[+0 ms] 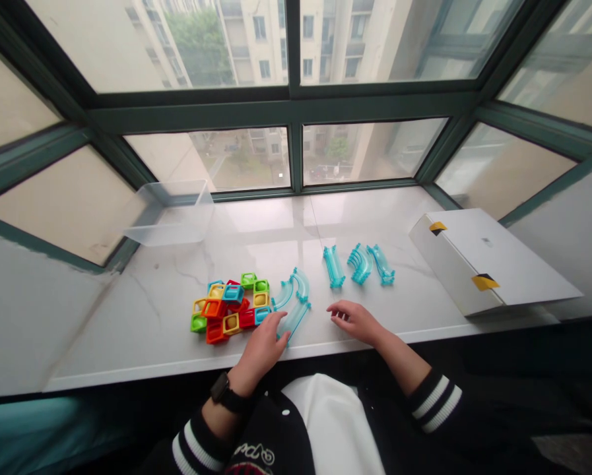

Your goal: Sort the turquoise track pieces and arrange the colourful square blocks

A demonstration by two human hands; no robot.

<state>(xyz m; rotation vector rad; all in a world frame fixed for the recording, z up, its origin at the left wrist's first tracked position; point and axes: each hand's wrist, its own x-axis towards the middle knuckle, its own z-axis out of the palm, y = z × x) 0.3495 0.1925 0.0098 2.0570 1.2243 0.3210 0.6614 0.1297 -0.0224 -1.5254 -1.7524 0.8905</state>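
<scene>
My left hand [264, 342] is at the near end of a straight translucent blue track piece [296, 318], its thumb and fingers apart; whether it touches the piece is hard to tell. Just beyond lie two curved blue track pieces [300, 284]. Left of that hand is a heap of red, yellow, green and blue hollow toy blocks [231, 322]. My right hand [355, 321] hovers low by the counter's front part, fingers loosely bent and holding nothing. Farther off stand stacks of blue track: straight pieces [334, 267], curved ones [360, 264] and another group [381, 265].
A clear plastic bin [177, 234] stands at the back left of the white marble-look sill [142, 323]. At the right lies a white box [503, 257] with yellow-and-black tabs. Green-framed windows [290, 109] enclose the back and sides.
</scene>
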